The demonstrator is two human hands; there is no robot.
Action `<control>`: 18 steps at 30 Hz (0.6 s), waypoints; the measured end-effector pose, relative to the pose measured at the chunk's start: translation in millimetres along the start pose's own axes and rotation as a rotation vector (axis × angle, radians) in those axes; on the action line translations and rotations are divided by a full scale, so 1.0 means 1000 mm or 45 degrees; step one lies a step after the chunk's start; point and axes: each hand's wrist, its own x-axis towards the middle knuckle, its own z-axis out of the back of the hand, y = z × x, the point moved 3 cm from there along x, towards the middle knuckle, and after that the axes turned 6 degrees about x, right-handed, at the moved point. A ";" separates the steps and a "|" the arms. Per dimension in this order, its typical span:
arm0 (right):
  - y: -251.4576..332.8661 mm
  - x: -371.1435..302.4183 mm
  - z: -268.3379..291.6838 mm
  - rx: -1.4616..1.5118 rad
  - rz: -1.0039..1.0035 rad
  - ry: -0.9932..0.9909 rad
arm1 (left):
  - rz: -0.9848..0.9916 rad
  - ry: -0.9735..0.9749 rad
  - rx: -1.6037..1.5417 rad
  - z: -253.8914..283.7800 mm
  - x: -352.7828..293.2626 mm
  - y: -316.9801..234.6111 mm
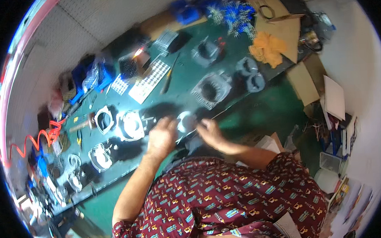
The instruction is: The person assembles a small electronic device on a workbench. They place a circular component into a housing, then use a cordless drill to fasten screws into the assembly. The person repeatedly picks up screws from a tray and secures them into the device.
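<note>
Shirt cloth (228, 186), dark red and patterned, lies nearest you. Your left hand (162, 135) has its fingers bent inward beside a pale disc (186, 122); blur hides whether they grip it. Your right hand (210, 132) curls on the disc's other side, and you cannot tell if its fingers meet or hold anything. So the disc sits between your hands, at the near edge of the green bench (182, 85). Past your left hand is a brightly lit white ring (132, 125); farther out you have a grey finned housing (212, 90), then a screwdriver (167, 79), then an orange cloth heap (268, 49).
</note>
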 end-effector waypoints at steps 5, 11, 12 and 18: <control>-0.128 -0.024 -0.016 0.338 -0.527 -0.003 | -0.282 0.264 0.251 -0.106 0.031 -0.016; -0.109 0.000 -0.032 0.628 -0.560 -0.290 | -0.081 0.359 0.299 -0.090 0.035 -0.019; -0.096 0.006 -0.031 0.540 -0.523 -0.290 | 0.059 0.378 0.243 -0.091 0.033 -0.009; -0.079 0.031 -0.038 -0.115 -0.015 -0.471 | 0.212 0.243 0.090 -0.095 0.023 0.008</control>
